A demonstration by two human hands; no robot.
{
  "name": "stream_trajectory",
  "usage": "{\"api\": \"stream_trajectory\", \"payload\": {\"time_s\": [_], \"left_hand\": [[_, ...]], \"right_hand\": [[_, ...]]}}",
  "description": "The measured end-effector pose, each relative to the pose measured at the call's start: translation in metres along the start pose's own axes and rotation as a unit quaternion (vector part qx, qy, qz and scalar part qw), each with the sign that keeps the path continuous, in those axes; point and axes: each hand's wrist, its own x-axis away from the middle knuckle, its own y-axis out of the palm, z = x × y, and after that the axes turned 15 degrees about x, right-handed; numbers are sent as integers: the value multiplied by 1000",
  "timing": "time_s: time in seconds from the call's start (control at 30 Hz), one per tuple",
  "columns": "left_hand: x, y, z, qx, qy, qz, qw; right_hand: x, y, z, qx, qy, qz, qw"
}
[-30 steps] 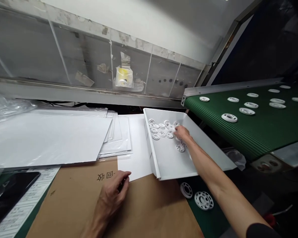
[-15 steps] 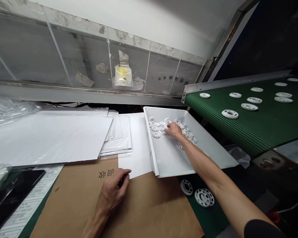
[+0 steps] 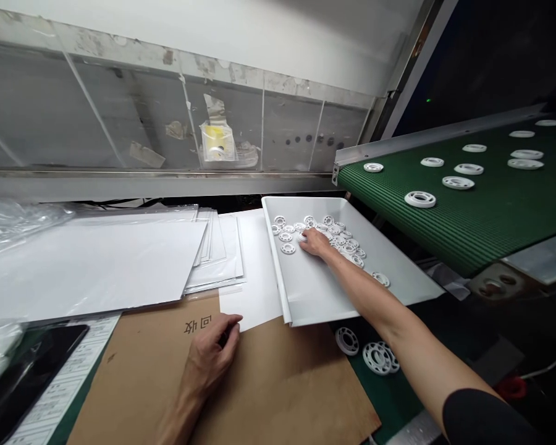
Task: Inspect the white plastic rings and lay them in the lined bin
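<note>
My right hand (image 3: 315, 241) reaches into a white tray (image 3: 306, 309). Its fingertips close on a white plastic ring (image 3: 301, 237) with holes around it, partly hidden by the fingers. Several more such rings lie around the hand, among them a ring (image 3: 288, 248) to its left and a ring (image 3: 380, 279) by the forearm. My left hand (image 3: 214, 347) rests on a brown cardboard sheet (image 3: 287, 389), its fingers curled and nothing visible in them.
Right of the tray, a green conveyor belt (image 3: 467, 228) carries several white rings. Below the tray's front edge lie a loose ring (image 3: 347, 341) and a small overlapping group (image 3: 377, 358). White sheets (image 3: 97, 253) are stacked at left, above a black phone (image 3: 32, 377).
My right hand has moved a little to the left in the tray. My left hand stays curled on the cardboard. The camera view has shifted slightly.
</note>
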Motion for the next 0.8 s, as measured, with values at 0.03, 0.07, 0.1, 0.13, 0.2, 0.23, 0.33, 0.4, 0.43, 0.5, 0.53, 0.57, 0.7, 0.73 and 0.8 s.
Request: {"api": "stream_trajectory", "payload": {"time_s": [0.03, 0.07, 0.1, 0.13, 0.2, 0.23, 0.33, 0.4, 0.43, 0.5, 0.53, 0.57, 0.7, 0.73, 0.8], "left_hand": [[0, 0, 0, -1, -2, -2, 1000], [0, 0, 0, -2, -3, -3, 1000], [0, 0, 1, -3, -4, -5, 1000], [0, 1, 1, -4, -4, -6, 1000], [0, 1, 1, -3, -6, -8, 1000], [0, 1, 2, -3, -7, -9, 1000], [0, 1, 2, 0, -9, -10, 1000], [0, 1, 3, 0, -7, -9, 1000], [0, 1, 3, -1, -7, -8, 1000], [0, 1, 4, -3, -4, -6, 1000], [0, 1, 4, -5, -3, -6, 1000], [0, 1, 3, -6, -2, -7, 1000], [0, 0, 1, -4, 4, -8, 1000], [0, 0, 0, -4, 6, -7, 1000], [-1, -1, -2, -9, 5, -6, 1000]], "right_hand": [[0, 1, 0, -1, 3, 4, 1000], [1, 2, 0, -2, 4, 6, 1000], [2, 2, 1, -3, 3, 8, 1000], [2, 3, 1, -3, 1, 8, 1000], [1, 4, 2, -1, -3, 4, 1000], [0, 4, 3, 1, -4, 1, 1000], [-1, 5, 1, 12, -1, -7, 1000], [0, 5, 0, 19, 4, -7, 1000], [1, 4, -1, 21, 6, -6, 1000], [3, 0, -4, 21, 6, -2, 1000], [5, -3, -6, 19, 2, 2, 1000], [6, -7, -9, 17, -3, 7, 1000], [10, -20, -28, 5, -55, 24, 998], [11, -21, -34, 3, -71, 21, 997], [11, -22, -44, 3, -92, 3, 996]]}}
